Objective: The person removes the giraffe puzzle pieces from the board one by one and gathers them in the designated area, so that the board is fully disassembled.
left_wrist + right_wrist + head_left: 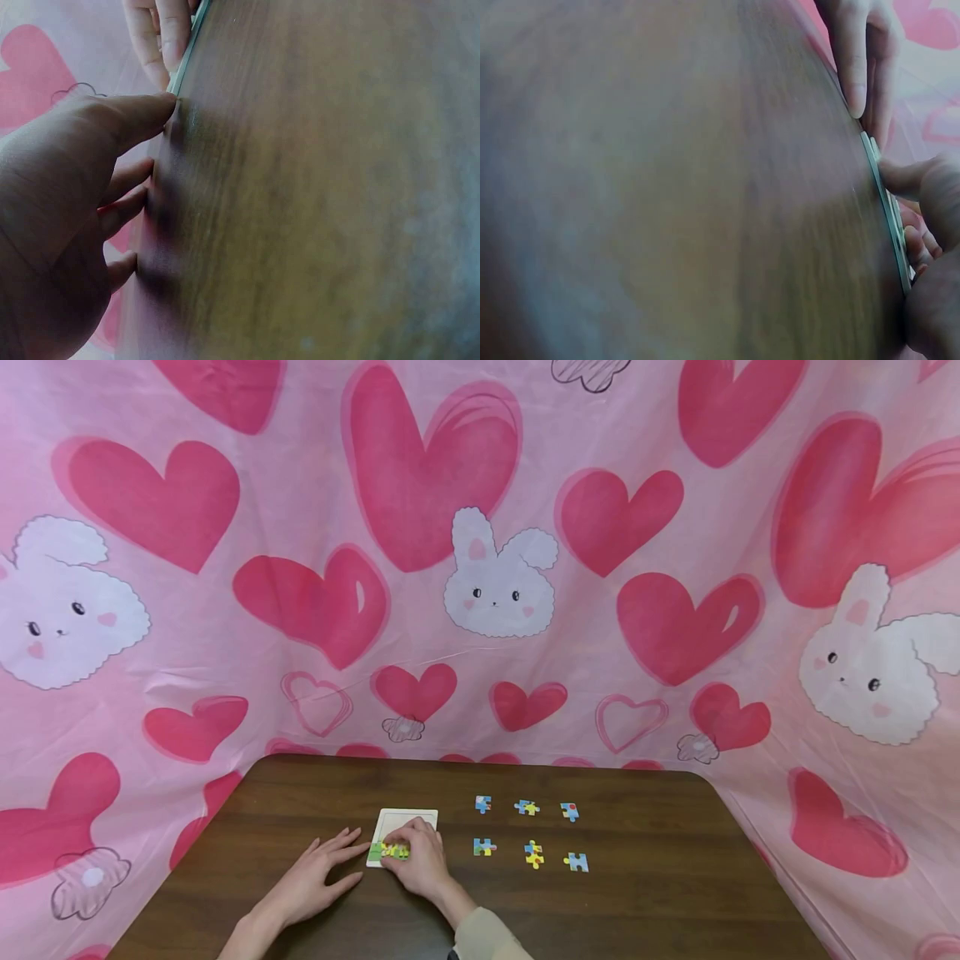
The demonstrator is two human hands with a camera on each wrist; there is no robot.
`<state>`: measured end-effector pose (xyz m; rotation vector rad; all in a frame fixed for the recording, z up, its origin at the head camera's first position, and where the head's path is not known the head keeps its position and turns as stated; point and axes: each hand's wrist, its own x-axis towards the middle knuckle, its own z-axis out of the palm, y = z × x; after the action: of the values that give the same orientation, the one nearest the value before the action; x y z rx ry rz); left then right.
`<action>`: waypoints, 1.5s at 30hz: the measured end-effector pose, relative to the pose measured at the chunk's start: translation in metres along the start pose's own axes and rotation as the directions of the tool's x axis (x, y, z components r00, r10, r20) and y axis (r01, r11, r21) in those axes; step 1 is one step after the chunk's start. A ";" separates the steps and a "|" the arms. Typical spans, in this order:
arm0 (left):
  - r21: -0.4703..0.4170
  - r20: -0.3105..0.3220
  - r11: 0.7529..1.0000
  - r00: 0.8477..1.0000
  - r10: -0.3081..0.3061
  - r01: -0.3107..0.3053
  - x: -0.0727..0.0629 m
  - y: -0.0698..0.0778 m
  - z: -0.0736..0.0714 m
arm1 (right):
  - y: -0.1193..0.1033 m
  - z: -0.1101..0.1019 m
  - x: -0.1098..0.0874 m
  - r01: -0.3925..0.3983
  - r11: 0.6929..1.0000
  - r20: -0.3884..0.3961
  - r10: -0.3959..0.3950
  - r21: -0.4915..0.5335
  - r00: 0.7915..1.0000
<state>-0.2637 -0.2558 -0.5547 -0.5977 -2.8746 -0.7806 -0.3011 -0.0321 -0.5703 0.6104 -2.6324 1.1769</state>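
Note:
A white puzzle tray (pixel 406 814) lies flat on the table, with green and yellow puzzle pieces (pixel 377 851) along its near side. My right hand (pixel 424 860) is over the tray's near right part. Its thumb and fingers are bent around a green and yellow puzzle piece (pixel 395 850) there; the palm side is partly hidden. My left hand (pixel 312 875) rests on the table left of the tray, fingers extended, with the index fingertip at the tray's left edge. In the right wrist view, the right thumb (pixel 904 178) is at the tray's thin edge (pixel 889 214).
Several loose puzzle pieces lie in two rows right of the tray, among them a blue one with a red spot (pixel 570 811) and a mostly yellow one (pixel 533 855). The brown wooden table (pixel 660 877) meets a pink heart-and-rabbit cloth (pixel 502 718) behind and beside it.

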 end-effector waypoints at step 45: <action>-0.041 0.018 0.998 0.999 -0.036 0.037 0.001 0.001 -0.001 | -0.019 -0.071 0.018 0.047 0.985 0.144 -0.071 0.168 0.987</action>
<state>-0.2642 -0.2550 -0.5535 -0.5607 -2.8998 -0.8459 -0.3082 0.0042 -0.5048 0.8323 -2.6340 1.3914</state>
